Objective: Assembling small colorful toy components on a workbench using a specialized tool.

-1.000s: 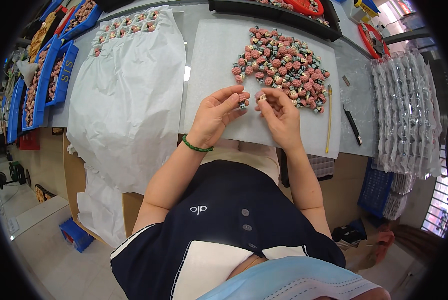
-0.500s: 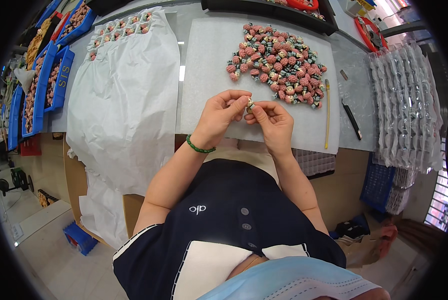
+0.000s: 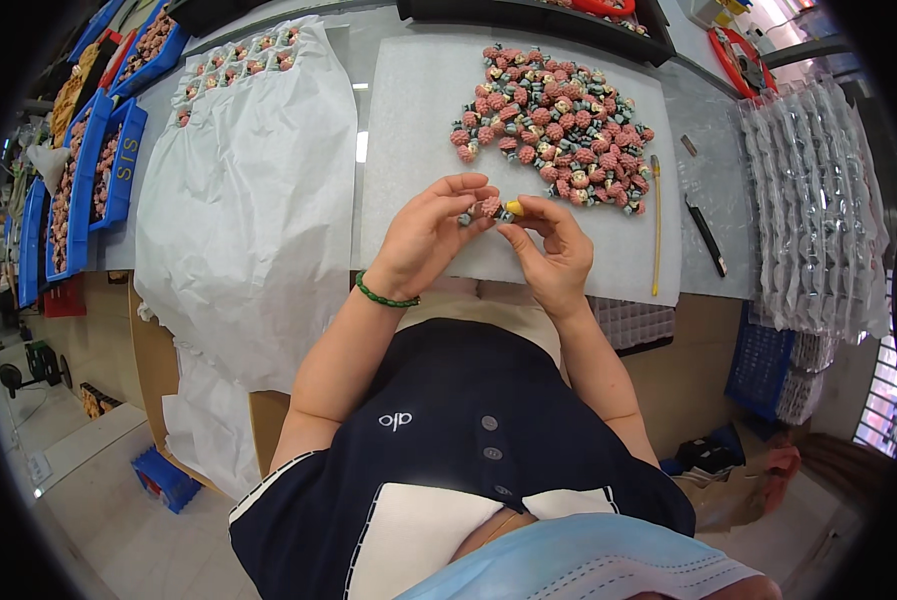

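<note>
Over the front of the white sheet, both hands meet around small painted figurines. My right hand has thumb and forefinger at the grey and yellow end of one figurine, whose pink knobbly head points left. My left hand is loosely curled, its fingertips beside that head. A second small figurine, with only a greyish part showing, sits within the left fingers; the rest of it is hidden. Beyond the hands spreads a heap of similar figurines, pink-headed with grey and cream bodies.
Left of the sheet, white paper partly covers a tray with figurines in rows. Blue bins of pink pieces stand farther left. At right lie a yellow stick, a black-handled tool and stacked clear trays.
My hands have moved slightly apart and the left fingers have loosened. The figurine between them has turned, so its pink head and yellow end now show.
</note>
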A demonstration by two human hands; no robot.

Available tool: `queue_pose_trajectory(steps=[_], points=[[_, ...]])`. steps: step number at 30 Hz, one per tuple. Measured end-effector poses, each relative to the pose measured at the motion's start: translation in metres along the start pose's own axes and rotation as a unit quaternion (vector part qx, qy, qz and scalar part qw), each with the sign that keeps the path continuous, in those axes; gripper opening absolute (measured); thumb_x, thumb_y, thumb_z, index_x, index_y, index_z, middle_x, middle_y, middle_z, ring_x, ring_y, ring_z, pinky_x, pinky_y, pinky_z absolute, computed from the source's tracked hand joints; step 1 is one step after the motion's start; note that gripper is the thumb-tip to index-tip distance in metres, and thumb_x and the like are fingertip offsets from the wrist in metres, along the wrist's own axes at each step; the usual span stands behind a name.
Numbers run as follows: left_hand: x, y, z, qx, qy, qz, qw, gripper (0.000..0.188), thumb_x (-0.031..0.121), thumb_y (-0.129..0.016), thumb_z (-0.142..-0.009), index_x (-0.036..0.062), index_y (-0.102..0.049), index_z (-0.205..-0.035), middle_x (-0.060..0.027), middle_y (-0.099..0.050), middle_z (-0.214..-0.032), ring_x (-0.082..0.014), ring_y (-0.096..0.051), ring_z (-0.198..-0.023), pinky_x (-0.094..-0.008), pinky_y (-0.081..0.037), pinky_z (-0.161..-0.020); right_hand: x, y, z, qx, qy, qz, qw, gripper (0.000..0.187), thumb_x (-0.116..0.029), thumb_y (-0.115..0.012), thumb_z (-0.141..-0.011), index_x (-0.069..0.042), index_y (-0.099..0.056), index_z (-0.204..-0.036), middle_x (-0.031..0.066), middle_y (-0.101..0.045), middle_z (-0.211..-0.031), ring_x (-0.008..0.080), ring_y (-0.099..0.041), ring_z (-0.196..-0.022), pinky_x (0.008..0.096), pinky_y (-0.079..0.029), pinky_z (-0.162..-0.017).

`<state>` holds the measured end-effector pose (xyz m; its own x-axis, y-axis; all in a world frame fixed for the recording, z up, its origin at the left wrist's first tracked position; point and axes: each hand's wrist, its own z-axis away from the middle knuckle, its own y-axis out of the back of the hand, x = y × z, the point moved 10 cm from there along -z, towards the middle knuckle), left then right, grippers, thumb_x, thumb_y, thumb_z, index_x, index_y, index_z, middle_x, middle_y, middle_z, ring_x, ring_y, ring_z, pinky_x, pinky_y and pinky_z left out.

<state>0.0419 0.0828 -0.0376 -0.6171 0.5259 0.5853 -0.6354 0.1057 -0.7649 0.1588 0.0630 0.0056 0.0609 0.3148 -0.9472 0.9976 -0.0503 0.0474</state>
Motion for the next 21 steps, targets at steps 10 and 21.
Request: queue_pose_trajectory(steps=[10,21], points=[[0.023,-0.006,-0.003,0.032,-0.147,-0.214,0.965,0.028,0.002,-0.052,-0.084,-0.005,-0.049,-0.111,-0.013,-0.054,-0.11,-0.0187,-0.056,-0.097,-0.0279,-0.044,-0.085,0.007,-0.002,-0.013,-0.054,-0.046,-0.075,0.995,0.014,0.001,-0.06,-0.079,0.004,-0.057,-0.093,0.0085,-0.057,-0.091,0.0128,-0.057,-0.079,0.0234,-0.048,-0.072],[0.05,-0.013,0.044,0.009,-0.207,-0.369,0.906,0.043,-0.001,-0.059,-0.077,0.0004,-0.048,-0.119,-0.0074,-0.053,-0.106,-0.0148,-0.053,-0.095,-0.0257,-0.047,-0.081,-0.001,-0.04,-0.002,-0.029,-0.091,-0.108,0.99,0.012,-0.003,-0.058,-0.081,0.004,-0.057,-0.091,0.0073,-0.059,-0.087,0.0117,-0.057,-0.078,0.0228,-0.048,-0.068]])
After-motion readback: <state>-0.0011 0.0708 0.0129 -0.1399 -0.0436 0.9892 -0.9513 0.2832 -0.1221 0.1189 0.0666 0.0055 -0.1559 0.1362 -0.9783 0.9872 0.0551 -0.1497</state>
